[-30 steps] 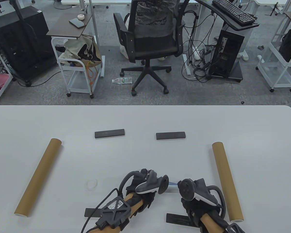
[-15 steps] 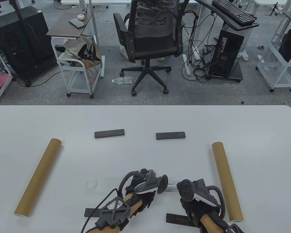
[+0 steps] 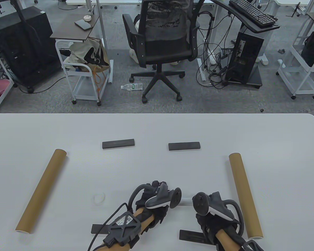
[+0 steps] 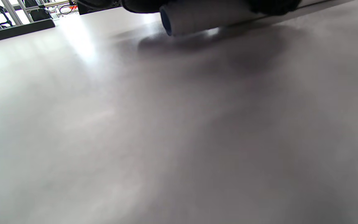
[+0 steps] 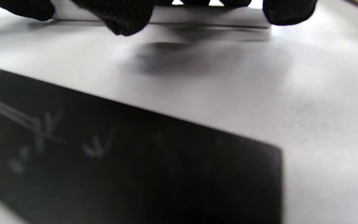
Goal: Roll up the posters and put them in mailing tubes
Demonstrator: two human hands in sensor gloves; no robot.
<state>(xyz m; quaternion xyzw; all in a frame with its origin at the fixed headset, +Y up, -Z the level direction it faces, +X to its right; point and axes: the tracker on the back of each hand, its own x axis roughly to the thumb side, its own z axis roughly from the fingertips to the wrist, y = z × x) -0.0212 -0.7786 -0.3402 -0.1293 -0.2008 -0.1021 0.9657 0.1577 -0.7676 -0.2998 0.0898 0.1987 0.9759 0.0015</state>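
A rolled white poster (image 3: 186, 203) lies on the grey table (image 3: 157, 130) between my hands, mostly hidden under them. My left hand (image 3: 149, 198) holds its left part. My right hand (image 3: 212, 209) holds its right part. In the left wrist view the roll (image 4: 204, 15) shows an open end with blue inside, and my fingers (image 4: 141, 4) rest on it. In the right wrist view my fingertips (image 5: 126, 18) press on the roll (image 5: 197, 18). One brown mailing tube (image 3: 41, 191) lies at the left, another (image 3: 245, 194) at the right.
Two dark flat bars (image 3: 118, 144) (image 3: 184, 146) lie farther back. Two more (image 3: 98, 228) (image 3: 193, 235) lie by my wrists; one fills the right wrist view (image 5: 120, 161). A clear rubber band (image 3: 99, 198) lies left of my left hand.
Both hands stayed nearly in place on the roll. A blue strip of poster seen between the trackers earlier no longer shows.
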